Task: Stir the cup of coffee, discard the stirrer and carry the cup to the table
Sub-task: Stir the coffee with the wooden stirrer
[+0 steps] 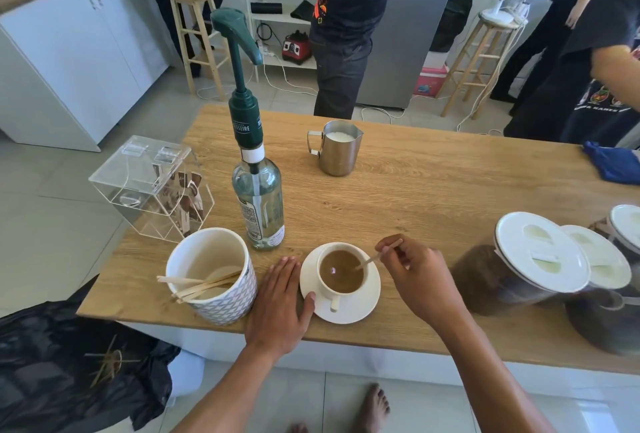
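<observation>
Left hand (277,304), right hand (420,278), forearms (221,389), foot (374,405): bare.

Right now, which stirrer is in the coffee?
The stirrer pinched by the right hand, tip in the cup; the others lie in the patterned pot or black bag.

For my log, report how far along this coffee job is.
Nothing is finished yet. In hand: the right hand pinches the stirrer, tip in the cup, while the left hand lies flat, thumb on the saucer. Left: bin the stirrer, perhaps in the black bag holding used ones, then carry the cup.
</observation>
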Motion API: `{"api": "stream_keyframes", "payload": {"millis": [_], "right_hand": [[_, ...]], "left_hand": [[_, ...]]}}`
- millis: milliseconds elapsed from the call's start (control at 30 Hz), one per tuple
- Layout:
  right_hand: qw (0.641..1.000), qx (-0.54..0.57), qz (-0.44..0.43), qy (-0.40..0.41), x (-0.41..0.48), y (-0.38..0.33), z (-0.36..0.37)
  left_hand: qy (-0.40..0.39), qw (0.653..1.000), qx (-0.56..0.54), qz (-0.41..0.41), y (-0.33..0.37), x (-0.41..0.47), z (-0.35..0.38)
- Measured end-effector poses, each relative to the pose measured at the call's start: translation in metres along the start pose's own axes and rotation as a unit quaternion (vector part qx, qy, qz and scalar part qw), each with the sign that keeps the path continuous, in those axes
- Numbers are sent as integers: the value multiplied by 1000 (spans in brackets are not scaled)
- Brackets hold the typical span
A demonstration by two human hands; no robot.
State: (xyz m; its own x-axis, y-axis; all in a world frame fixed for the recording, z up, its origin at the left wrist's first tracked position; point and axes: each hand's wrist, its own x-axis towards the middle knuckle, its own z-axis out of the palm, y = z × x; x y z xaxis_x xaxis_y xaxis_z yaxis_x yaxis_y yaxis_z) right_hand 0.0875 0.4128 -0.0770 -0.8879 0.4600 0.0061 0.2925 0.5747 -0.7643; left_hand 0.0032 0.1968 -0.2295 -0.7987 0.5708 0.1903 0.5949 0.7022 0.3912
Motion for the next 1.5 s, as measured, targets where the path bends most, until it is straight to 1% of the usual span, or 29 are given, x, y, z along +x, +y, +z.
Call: {"api": "stream_keyframes", "payload": {"millis": [33,100,167,233,300,333,433,467,567,600,633,700,767,833,900,933,1000,1067,1100,1200,1233,1333,1367,1433,1500], "right_hand": [[1000,10,-9,1,0,-1,0],[999,23,-23,-33,-2,-5,2],[998,8,-13,-54,-4,-4,3],[1000,-13,-5,-19,-3,-2,1],[1000,-8,-12,9,-3,-3,0],[1000,1,-19,1,-2,-5,0],[998,3,-23,-56,-3,-5,4],[998,-4,-17,-54,-4,-4,3],[1000,-10,-2,3,-3,-3,2],[1000,-5,-6,11,-4,-4,2],[1000,0,-15,5,-4,-5,3],[999,8,-27,-32,-5,-6,6],[999,2,-16,-48,-6,-4,7],[1000,-9,-5,-15,-6,-3,6],[1000,-9,-13,21,-4,-4,5],[1000,-5,-21,19,-4,-6,5],[999,7,-31,-23,-2,-7,7],[998,-1,-22,-51,-3,-6,8],[999,-10,-15,-45,-2,-6,7],[1000,-20,-10,13,-1,-7,4],[1000,-14,-16,12,-1,-8,4],[998,-1,-21,-51,-1,-8,7],[998,-11,-14,-57,-1,-7,7],[999,-28,0,-32,-1,-5,5],[1000,-18,-1,3,0,-5,4]], "left_hand": [[0,1000,0,0,0,0,0],[0,1000,0,0,0,0,-1],[-1,1000,-2,1,1,0,-1],[-1,1000,-3,1,0,0,0],[0,1000,-5,0,-1,0,0],[1,1000,-8,0,-1,0,0],[3,1000,-11,1,-1,-1,0],[4,1000,-11,1,0,-1,0],[7,1000,-11,-1,0,-1,0],[6,1000,-10,0,0,0,0],[5,1000,-10,2,-1,0,0],[5,1000,-13,2,-1,-1,0],[4,1000,-12,0,-1,0,0],[3,1000,-8,0,0,-1,0],[2,1000,-5,0,0,-1,0],[1,1000,-3,0,-1,-1,0],[-1,1000,-1,-2,-1,-1,0],[-4,1000,-1,-3,-1,-1,0],[-4,1000,-1,-3,0,-1,0],[-3,1000,0,-3,0,-1,-1],[-3,1000,-1,-3,0,-1,-1],[-2,1000,1,-2,0,-1,-2],[-2,1000,0,-2,1,-1,-2],[-2,1000,-1,-2,2,0,-2],[-1,1000,0,-2,1,0,-2]]}}
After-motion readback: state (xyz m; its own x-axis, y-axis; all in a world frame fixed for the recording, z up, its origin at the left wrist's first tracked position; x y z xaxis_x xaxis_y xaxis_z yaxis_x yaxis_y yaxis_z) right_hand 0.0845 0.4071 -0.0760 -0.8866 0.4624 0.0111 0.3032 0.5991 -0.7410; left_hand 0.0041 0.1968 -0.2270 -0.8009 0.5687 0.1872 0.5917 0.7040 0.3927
